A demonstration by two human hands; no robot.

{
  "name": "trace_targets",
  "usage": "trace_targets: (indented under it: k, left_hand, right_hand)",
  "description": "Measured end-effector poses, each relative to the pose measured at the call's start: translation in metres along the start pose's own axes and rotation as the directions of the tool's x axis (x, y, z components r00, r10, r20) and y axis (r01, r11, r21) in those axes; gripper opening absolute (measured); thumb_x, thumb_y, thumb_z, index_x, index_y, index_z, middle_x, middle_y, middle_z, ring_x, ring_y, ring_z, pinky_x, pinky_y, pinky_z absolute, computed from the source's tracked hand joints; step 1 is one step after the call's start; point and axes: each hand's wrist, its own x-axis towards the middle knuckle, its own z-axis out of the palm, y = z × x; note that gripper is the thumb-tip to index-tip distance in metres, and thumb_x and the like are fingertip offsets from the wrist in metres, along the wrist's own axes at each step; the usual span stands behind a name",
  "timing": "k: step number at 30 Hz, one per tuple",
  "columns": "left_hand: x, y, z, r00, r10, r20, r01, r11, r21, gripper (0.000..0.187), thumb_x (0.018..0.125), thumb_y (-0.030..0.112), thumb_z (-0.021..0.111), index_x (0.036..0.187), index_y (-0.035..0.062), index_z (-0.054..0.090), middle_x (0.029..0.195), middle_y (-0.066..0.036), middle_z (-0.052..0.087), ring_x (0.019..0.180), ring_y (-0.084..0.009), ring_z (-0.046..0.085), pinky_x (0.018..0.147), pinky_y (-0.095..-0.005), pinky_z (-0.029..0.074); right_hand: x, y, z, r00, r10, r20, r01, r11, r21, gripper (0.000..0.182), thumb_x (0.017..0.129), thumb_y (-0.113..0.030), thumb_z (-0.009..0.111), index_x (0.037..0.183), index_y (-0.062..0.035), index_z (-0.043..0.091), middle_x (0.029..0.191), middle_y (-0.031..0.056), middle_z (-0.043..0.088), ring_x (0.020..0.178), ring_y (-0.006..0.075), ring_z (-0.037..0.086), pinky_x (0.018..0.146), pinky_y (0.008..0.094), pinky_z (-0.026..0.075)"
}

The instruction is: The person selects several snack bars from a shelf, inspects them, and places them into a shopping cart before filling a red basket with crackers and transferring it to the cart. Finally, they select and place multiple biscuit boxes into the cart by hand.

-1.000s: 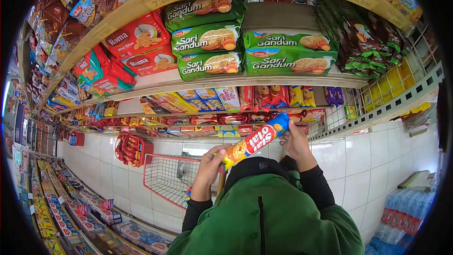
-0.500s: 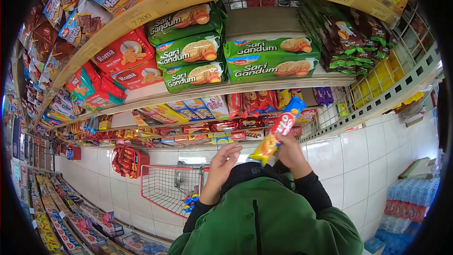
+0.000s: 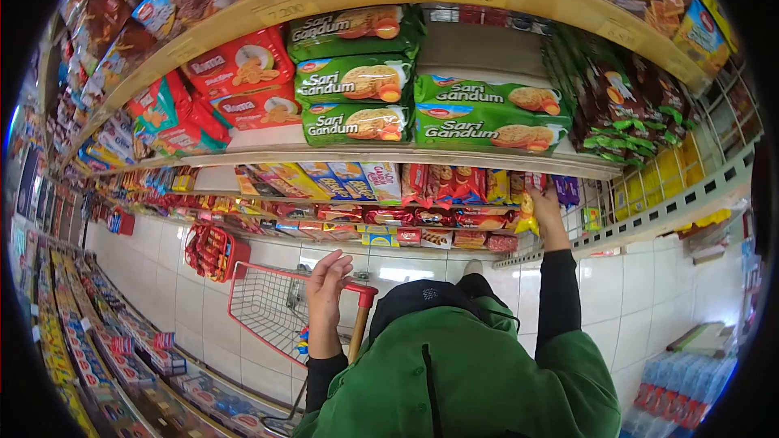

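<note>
My right hand (image 3: 548,209) is stretched to the shelf below the green Sari Gandum biscuits (image 3: 491,126), its fingers closed round a biscuit packet (image 3: 527,216). The packet's yellow end points down toward me; its upper part is partly hidden by my fingers and the shelf row. Yellow packs (image 3: 497,186) stand just left of it, and purple packs (image 3: 566,191) are on its right. My left hand (image 3: 325,282) is raised over the shopping cart (image 3: 268,308), palm turned inward, holding nothing, its fingers loosely extended.
A red basket (image 3: 237,259) full of red packs stands on the tiled floor beyond the cart. Metal mesh (image 3: 714,126) closes the shelf's right end. Bottled water packs (image 3: 686,377) are stacked at the lower right, and low rows of boxed goods (image 3: 105,341) run along the left.
My right hand has carried the packet from in front of my chest forward and right to the shelf. My left hand has shifted left, over the cart. The view has turned slightly.
</note>
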Motion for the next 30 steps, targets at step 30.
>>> trace_targets:
  k: [30]
  left_hand:
    - [-0.051, -0.046, -0.213, 0.703, 0.06, -0.708, 0.122, 0.972, 0.203, 0.034, 0.076, 0.021, 0.048, 0.105, 0.0036, 0.048, 0.092, -0.005, 0.055, 0.077, -0.0122, 0.051, 0.06, -0.0228, 0.038]
  right_hand:
    - [0.096, 0.06, 0.024, 0.95, -0.271, 0.154, 0.304, 0.7, -0.646, 0.044, 0.077, -0.03, 0.051, 0.108, -0.0006, 0.044, 0.105, 0.0145, 0.051, 0.099, 0.0262, 0.046, 0.085, 0.0314, 0.033]
